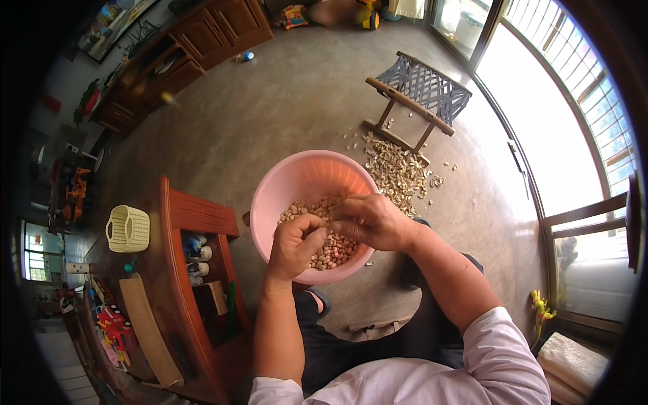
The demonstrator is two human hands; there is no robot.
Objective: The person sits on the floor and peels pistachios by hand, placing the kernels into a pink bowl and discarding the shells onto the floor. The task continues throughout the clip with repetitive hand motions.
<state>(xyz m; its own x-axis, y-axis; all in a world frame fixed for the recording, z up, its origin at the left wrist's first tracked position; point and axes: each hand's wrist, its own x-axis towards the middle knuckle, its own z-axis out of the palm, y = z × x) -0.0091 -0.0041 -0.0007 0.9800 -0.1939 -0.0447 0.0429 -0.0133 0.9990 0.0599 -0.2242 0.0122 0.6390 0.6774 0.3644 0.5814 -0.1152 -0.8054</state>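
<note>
My left hand [297, 244] and my right hand [374, 219] meet at the fingertips above a pink plastic basin [260, 202]. Both hands are closed in a pinch, thumbs against fingers. Whatever lies between the fingertips is too small and too hidden to make out. Inside the basin, pinkish and tan peanuts [335, 255] cover the bottom, partly hidden by my hands. Just beyond the basin's right side, a heap of pale peanut shells [398, 177] spreads over the concrete floor.
A folding stool [432, 88] with a dark woven seat stands past the shells. At the left, a reddish wooden cabinet [202, 216] holds shoes; a cream plastic basket [128, 229] is beside it. Sliding glass doors [516, 162] line the right. A folded light cloth [574, 361] lies at lower right.
</note>
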